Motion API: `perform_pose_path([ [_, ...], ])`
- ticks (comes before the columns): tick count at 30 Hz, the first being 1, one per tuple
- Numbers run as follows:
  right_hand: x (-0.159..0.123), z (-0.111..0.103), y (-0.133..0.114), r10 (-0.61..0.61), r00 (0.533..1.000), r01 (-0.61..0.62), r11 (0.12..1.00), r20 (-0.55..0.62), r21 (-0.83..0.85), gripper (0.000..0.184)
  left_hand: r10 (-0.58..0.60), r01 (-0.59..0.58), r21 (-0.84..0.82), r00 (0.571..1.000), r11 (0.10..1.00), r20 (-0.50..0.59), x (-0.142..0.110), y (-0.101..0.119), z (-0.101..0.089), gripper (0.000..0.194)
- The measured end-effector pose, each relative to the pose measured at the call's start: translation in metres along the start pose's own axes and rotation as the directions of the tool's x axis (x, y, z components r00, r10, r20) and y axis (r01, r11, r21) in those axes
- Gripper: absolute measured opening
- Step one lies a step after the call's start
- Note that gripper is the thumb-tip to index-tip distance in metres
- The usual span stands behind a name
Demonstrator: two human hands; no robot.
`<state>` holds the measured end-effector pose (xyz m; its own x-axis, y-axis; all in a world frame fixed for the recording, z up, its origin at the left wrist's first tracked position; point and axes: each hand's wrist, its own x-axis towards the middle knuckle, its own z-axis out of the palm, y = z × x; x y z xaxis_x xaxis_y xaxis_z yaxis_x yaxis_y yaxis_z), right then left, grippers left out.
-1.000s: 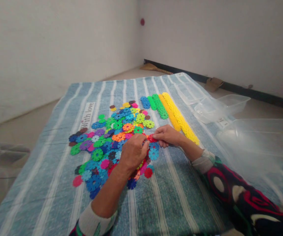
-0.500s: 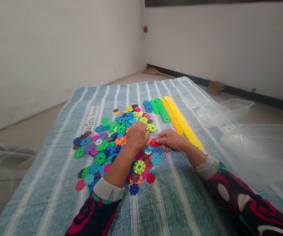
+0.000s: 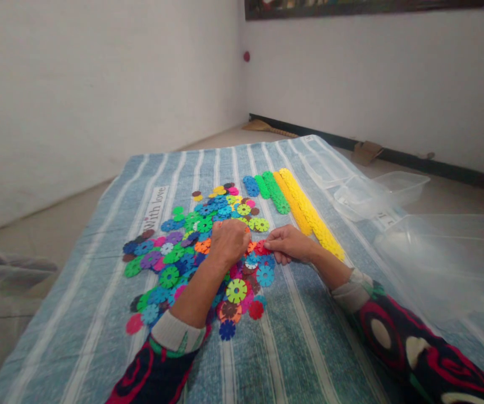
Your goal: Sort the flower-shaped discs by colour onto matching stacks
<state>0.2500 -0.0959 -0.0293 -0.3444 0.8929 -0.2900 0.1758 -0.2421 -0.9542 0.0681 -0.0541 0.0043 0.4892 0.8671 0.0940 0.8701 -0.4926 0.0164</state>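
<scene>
A heap of notched plastic discs [image 3: 169,276] in many colours lies on the striped cloth. Over the middle of the heap is my left hand [image 3: 228,242], its fingers curled and pointing down; what they hold, if anything, is hidden. At the heap's right edge my right hand [image 3: 290,244] pinches a red notched disc [image 3: 261,247] between thumb and fingers. A lime-green disc [image 3: 259,224] lies just beyond the hands. Beyond my right hand are rows of overlapping discs: a long yellow row [image 3: 309,210], an orange-yellow row [image 3: 295,205], a green row [image 3: 276,193] and a short blue row [image 3: 250,186].
The blue-and-white striped cloth [image 3: 77,314] covers the work surface. Clear plastic containers [image 3: 444,269] stand along the right side, with a smaller clear box [image 3: 402,185] farther back. White walls meet behind, and a broom [image 3: 263,126] lies on the floor there.
My left hand has shifted slightly left and down over the heap. My right hand keeps its pinch on the red disc almost in place. The view has tilted a little upward.
</scene>
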Motion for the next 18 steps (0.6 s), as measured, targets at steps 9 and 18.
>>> perform_pose_path([
  [9, 0.001, 0.000, -0.001, 0.011, 1.000, -0.011, 1.000, -0.007, -0.002, 0.022, 0.038, -0.044, -0.057, 0.993, 0.997, -0.116, 0.028, -0.010, 0.012, 0.017],
  [18, 0.002, -0.001, 0.001, 0.000, 1.000, 0.000, 1.000, 0.002, -0.017, 0.021, 0.047, -0.049, -0.053, 0.998, 0.997, -0.032, 0.037, 0.002, 0.018, 0.025],
])
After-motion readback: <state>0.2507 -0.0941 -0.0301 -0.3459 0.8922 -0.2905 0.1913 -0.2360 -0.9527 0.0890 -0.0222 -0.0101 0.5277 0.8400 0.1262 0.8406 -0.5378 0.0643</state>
